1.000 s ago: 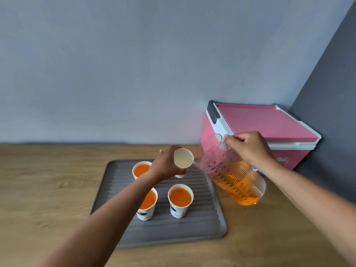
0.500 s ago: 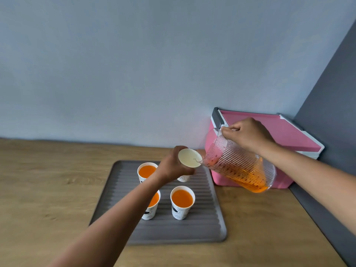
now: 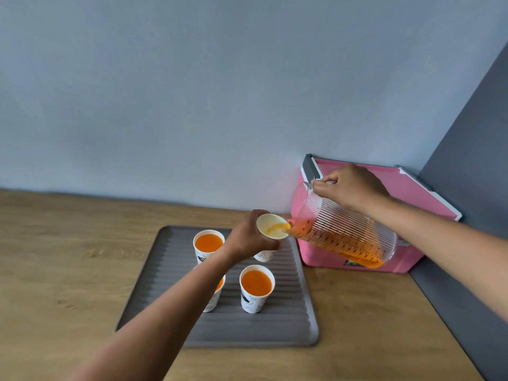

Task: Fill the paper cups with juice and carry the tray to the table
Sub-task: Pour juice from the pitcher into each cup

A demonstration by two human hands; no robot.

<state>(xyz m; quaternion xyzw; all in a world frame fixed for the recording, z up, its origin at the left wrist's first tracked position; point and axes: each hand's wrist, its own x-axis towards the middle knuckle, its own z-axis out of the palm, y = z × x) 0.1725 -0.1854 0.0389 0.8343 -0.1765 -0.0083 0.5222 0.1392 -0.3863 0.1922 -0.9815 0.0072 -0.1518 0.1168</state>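
My left hand (image 3: 248, 239) grips a white paper cup (image 3: 272, 226), tilted toward the jug above the tray's far right corner. My right hand (image 3: 350, 188) holds a clear ribbed jug (image 3: 346, 235) by its top, tipped left, and orange juice runs from its spout into the cup. On the grey ribbed tray (image 3: 286, 325) stand three paper cups full of juice: one at the back (image 3: 209, 244), one in front (image 3: 257, 287), and one (image 3: 215, 296) mostly hidden under my left forearm.
A pink cooler box (image 3: 412, 193) with a white rim sits in the corner behind the jug. The tray lies on a wooden counter (image 3: 68, 259). A pale wall runs along the back and a dark grey wall (image 3: 467, 160) along the right.
The jug has risen and tipped further left until its spout reached the cup, and juice has started flowing in. My left hand kept the cup in place.
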